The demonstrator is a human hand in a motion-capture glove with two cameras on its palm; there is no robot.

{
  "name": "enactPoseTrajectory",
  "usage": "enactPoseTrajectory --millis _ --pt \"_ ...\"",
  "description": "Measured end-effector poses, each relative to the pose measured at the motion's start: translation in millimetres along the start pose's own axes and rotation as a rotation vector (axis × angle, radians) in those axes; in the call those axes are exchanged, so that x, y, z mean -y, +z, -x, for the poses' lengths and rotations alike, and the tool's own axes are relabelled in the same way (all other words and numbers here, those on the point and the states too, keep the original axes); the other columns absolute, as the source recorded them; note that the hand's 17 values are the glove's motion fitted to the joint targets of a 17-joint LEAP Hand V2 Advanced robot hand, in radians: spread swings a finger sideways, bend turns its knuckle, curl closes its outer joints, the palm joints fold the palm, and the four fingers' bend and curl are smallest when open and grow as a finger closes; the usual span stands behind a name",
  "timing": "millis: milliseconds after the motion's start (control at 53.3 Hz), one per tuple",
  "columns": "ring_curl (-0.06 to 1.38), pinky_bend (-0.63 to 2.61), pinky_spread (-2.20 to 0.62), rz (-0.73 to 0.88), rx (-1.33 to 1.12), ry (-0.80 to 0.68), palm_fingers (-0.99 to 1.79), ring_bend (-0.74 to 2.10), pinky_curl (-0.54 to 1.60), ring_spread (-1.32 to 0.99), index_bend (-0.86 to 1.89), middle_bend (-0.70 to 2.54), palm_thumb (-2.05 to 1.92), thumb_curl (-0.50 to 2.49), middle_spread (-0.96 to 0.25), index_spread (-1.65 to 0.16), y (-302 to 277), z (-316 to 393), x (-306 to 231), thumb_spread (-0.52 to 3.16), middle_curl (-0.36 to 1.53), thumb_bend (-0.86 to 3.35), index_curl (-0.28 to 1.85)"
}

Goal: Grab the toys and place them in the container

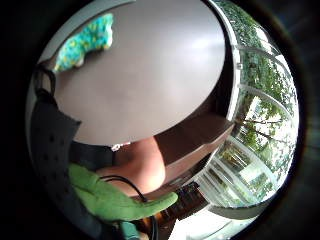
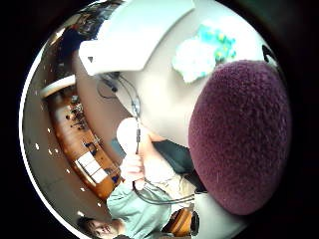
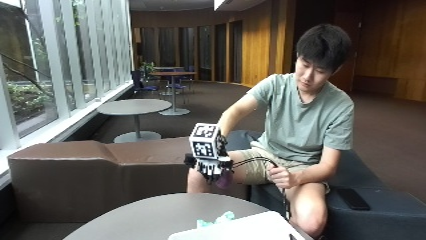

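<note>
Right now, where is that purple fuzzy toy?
In the outside view the purple toy is in the gloved right hand, lifted above the round table, short of the white container.

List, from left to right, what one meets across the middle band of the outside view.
low brown leather bench → black-gloved right hand, holding a purple plush toy → bare left hand → flat black phone on the dark seat
</note>
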State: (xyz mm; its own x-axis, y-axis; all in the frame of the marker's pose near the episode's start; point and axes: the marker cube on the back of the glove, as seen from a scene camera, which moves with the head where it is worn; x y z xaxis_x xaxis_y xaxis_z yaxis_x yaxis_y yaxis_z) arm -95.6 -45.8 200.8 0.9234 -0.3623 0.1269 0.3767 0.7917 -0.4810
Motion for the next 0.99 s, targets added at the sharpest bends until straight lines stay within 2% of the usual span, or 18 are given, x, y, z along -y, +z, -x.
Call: enactPoseTrajectory --millis 75,169,319,506,638,806,881,956,994 --pt "0.64 1.06 -0.37 -0.074 -0.022 0.008 1.06 1.25 0.49 -0.36 0.78 0.97 0.64 0.83 -0.26 -0.35 -28 1 -8 0.58 0.82 0.07 0.27" --pt "0.65 1.06 -0.37 -0.214 -0.067 0.039 1.04 1.26 0.50 -0.36 0.81 0.98 0.64 0.86 -0.27 -0.36 -105 8 1 0.54 0.84 0.06 0.30" --pt "0.66 1.08 -0.37 -0.352 -0.072 0.037 1.02 1.27 0.51 -0.36 0.84 0.99 0.65 0.91 -0.26 -0.36 -194 28 16 0.48 0.87 0.05 0.34" --pt "0.68 1.10 -0.37 -0.446 -0.050 0.015 1.00 1.29 0.52 -0.36 0.86 1.01 0.66 0.96 -0.26 -0.36 -262 78 59 0.44 0.90 0.02 0.40" --pt "0.68 1.11 -0.37 -0.527 0.083 -0.004 0.98 1.31 0.53 -0.36 0.86 1.02 0.66 1.00 -0.26 -0.36 -264 120 96 0.42 0.92 0.01 0.44" --pt "0.69 1.16 -0.37 -0.506 0.131 -0.028 0.91 1.32 0.55 -0.36 0.81 1.01 0.66 1.03 -0.26 -0.36 -224 165 136 0.42 0.93 -0.01 0.50" --pt "0.69 1.19 -0.37 -0.439 0.101 -0.013 0.87 1.33 0.55 -0.36 0.77 1.00 0.65 1.04 -0.26 -0.37 -201 177 149 0.43 0.94 -0.01 0.52" --pt "0.69 1.25 -0.36 -0.274 0.071 0.041 0.81 1.35 0.56 -0.36 0.68 0.97 0.63 1.04 -0.28 -0.37 -180 184 161 0.47 0.94 -0.02 0.54" --pt "0.71 1.29 -0.35 -0.186 0.067 0.069 0.64 1.43 0.57 -0.35 0.52 0.87 0.57 1.01 -0.29 -0.34 -171 187 166 0.55 0.92 -0.05 0.51"
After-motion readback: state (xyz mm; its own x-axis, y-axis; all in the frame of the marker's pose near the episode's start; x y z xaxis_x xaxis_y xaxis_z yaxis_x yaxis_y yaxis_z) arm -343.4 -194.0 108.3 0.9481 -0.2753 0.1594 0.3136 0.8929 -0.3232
